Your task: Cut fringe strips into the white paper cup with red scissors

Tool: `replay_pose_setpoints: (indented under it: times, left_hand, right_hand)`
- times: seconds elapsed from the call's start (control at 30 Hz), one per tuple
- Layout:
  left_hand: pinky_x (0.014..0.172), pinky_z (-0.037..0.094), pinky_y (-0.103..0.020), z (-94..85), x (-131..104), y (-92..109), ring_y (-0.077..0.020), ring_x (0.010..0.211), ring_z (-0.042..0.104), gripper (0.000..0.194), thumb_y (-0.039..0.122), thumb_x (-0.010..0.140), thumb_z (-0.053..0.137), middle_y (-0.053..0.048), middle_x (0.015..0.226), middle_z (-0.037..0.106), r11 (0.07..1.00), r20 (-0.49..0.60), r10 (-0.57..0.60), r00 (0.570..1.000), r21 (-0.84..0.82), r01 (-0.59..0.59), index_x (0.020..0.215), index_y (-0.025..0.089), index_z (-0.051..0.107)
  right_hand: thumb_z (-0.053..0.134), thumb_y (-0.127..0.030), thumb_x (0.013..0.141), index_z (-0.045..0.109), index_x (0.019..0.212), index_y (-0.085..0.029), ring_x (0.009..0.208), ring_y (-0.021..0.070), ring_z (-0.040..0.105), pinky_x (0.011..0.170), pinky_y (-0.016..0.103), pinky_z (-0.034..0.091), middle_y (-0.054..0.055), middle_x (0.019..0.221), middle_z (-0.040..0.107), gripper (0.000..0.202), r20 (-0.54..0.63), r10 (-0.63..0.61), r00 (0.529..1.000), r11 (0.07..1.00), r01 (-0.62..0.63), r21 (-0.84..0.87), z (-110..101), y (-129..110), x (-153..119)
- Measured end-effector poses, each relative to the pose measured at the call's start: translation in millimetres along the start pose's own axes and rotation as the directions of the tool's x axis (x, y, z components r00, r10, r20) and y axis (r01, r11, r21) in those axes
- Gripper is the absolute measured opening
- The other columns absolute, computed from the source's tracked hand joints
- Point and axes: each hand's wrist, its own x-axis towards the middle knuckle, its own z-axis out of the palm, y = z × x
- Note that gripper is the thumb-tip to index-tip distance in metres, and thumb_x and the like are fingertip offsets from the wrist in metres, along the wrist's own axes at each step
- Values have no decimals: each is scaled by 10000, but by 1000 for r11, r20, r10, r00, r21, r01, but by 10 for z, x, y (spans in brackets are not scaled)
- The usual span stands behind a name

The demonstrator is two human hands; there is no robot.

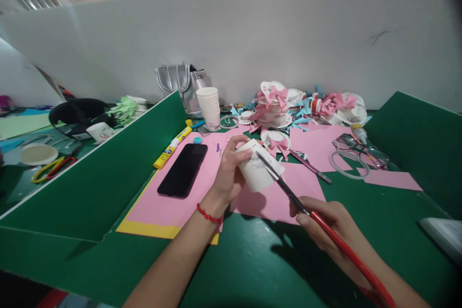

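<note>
My left hand (231,171) grips a white paper cup (258,175) by its upper left side, held above the pink paper. Around a pair of scissors (290,195) with red handles, my right hand (325,224) is closed. The scissors' dark blades lie against the cup, their tips near its upper edge; whether they are cutting through it I cannot tell. Just behind the cup sits a small paper hat-like piece (276,140) with a pink bow. Pink paper sheets (249,204) lie below my hands.
A black phone (183,171) and a yellow glue stick (172,148) lie to the left. Stacked paper cups (208,108) stand at the back, beside bow-trimmed paper pieces (274,106). Tape rings (349,164) and glasses (375,154) are at right. Green dividers (108,173) flank the table.
</note>
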Motion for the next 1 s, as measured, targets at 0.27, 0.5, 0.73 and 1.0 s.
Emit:
replay_pose_setpoints:
  times: [0.27, 0.5, 0.73, 1.0]
  left_hand:
    - [783, 515, -362, 8, -25, 10, -222, 840, 678, 313, 232, 631, 714, 13, 817, 676, 996, 73, 13, 997, -89, -6, 870, 231, 512]
    - [826, 518, -373, 31, -48, 27, -231, 902, 683, 259, 216, 650, 694, 8, 849, 693, 993, 112, 39, 993, -117, -26, 856, 228, 537]
    - [854, 512, -395, 46, -70, 41, -247, 946, 686, 248, 214, 668, 690, 2, 885, 710, 992, 133, 48, 990, -120, -32, 866, 232, 542]
    - [844, 503, -394, 32, -58, 51, -248, 925, 681, 279, 226, 648, 704, -9, 902, 700, 994, 108, 50, 993, -98, -39, 873, 228, 539]
  right_hand:
    - [501, -656, 868, 546, 700, -185, 461, 102, 205, 433, 269, 148, -88, 524, 236, 502, 41, -30, 999, 999, 30, 13, 17, 11, -28]
    - [474, -656, 879, 520, 680, -190, 458, 99, 195, 430, 268, 140, -90, 532, 221, 509, 35, -57, 998, 998, 57, 9, 33, -7, -38]
    - [498, -597, 894, 501, 667, -196, 453, 96, 190, 424, 264, 139, -95, 530, 216, 460, 34, -81, 996, 997, 80, 19, 45, -18, -48]
    - [456, -671, 883, 541, 711, -189, 459, 101, 202, 440, 266, 148, -90, 531, 226, 518, 68, -75, 995, 997, 75, 3, 30, 37, -39]
